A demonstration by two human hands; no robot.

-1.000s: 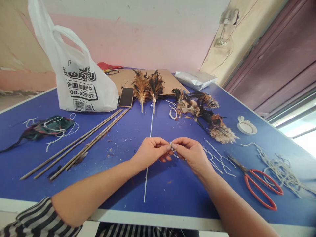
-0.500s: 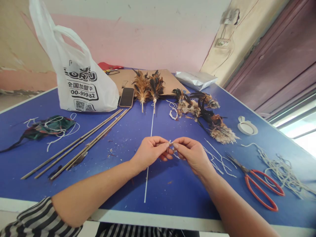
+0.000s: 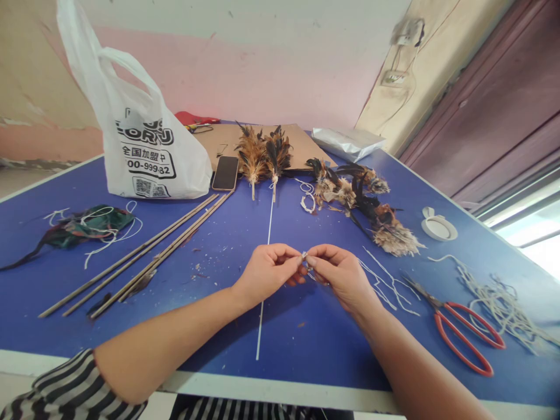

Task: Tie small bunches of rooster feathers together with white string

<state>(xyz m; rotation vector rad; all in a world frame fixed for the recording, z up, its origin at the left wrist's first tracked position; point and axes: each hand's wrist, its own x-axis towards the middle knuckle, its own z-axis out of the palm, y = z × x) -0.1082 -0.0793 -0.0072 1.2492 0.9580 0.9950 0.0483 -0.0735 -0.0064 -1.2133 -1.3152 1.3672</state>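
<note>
Hands meet fingertip to fingertip just above the table middle. Left hand [image 3: 266, 272] curled, thumb and forefinger pinched on a tiny pale bit of string [image 3: 303, 255]; right hand [image 3: 339, 273] curled the same way, pinching the same bit from the other side. Both forearms come in low from the near edge, striped sleeve [image 3: 65, 388] on the left arm.

Blue table [image 3: 227, 233] with a white centre line, littered with scraps. Thin sticks [image 3: 144, 254] lie diagonally at left, white plastic bag [image 3: 144, 151] behind them, phone [image 3: 226, 172] beside the bag. Feather bundles [image 3: 262, 153] at the far middle, more feathers [image 3: 371, 213] to the right. Cut strings [image 3: 387, 283] just right of the right hand, red-handled scissors [image 3: 459, 332] beyond, tangled cord [image 3: 499, 303] near the right edge. Pink wall behind, dark door at right.

Pinched piece mostly hidden by fingertips; cannot tell whether it is knotted or looped.
</note>
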